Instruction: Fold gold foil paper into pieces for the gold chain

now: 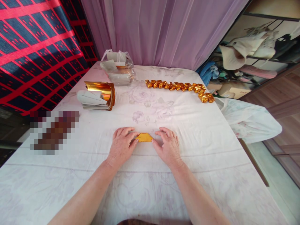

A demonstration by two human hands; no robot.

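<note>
A small piece of gold paper, folded into a flat strip with slanted ends, lies on the table between my hands. My left hand has its thumb and index finger closed on the strip's left end. At the right end, the thumb of my right hand touches the corner, while its other fingers are spread and lifted off the paper. Farther back on the left stands a curved stack of gold-and-white paper sheets. Across the back right runs a row of folded gold paper pieces.
A clear plastic bag with more paper sits at the back left. The table wears a pale floral cloth. A blurred-out patch covers something at the left edge. Beyond the right edge are a white bag and cluttered shelves.
</note>
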